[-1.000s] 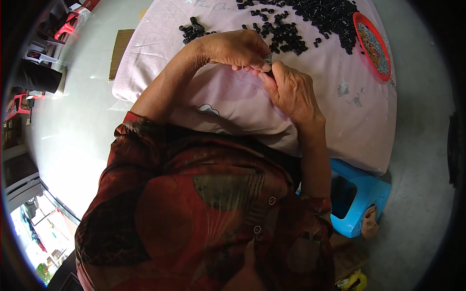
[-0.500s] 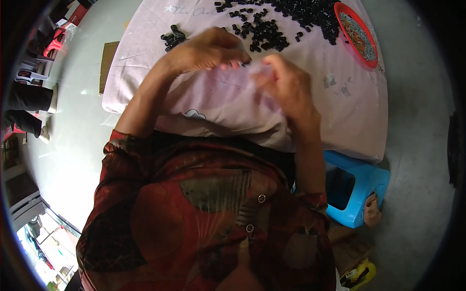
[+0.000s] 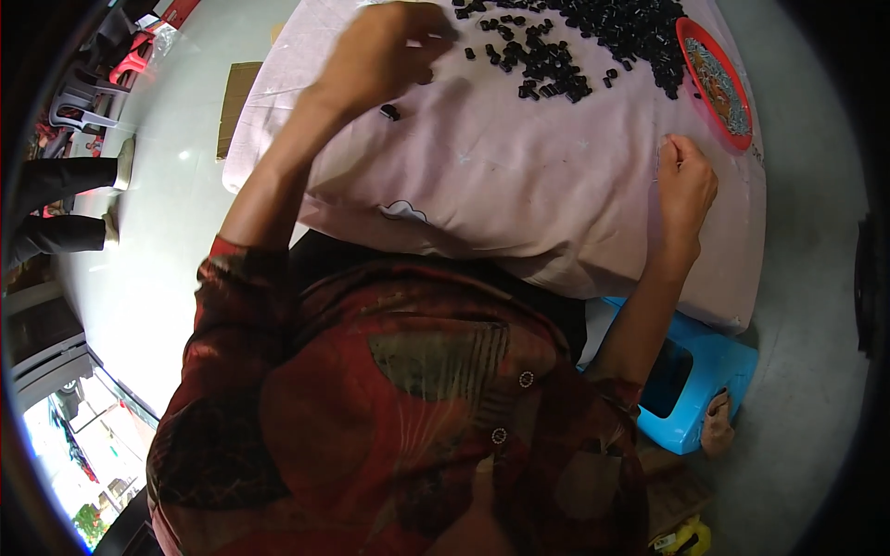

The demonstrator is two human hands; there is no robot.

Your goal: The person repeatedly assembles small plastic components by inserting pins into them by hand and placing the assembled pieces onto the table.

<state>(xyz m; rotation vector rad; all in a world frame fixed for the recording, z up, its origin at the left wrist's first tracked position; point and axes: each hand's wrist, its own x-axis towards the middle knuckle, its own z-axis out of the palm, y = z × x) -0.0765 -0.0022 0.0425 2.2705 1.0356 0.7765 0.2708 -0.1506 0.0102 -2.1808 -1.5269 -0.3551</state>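
Note:
My left hand [image 3: 385, 56] is over the far left of the pink cloth-covered table [image 3: 519, 185], blurred by motion, its thumb apart from its fingers, and I make out nothing held. Just below that hand a small black cylindrical piece [image 3: 389, 112] lies on the cloth. Several like it form a loose black heap [image 3: 542, 60] right of the hand, spreading to the far edge. At the table's right side, my right hand [image 3: 686, 181] is closed with fingertips pinched low over the cloth. Whatever it pinches is hidden or too small to name.
A red oval tray [image 3: 747, 139] of small metal pins or screws stands at the right edge. Below the table's right corner is a blue plastic stool [image 3: 723, 371] with a brown cloth [image 3: 717, 422]. Another person's dark-trousered legs [image 3: 74, 181] are on the left near grey chairs [image 3: 83, 111].
My hands were together over the middle of the cloth. The left has moved up and left, the right out to the right, where small metal pins lay. The view has shifted slightly.

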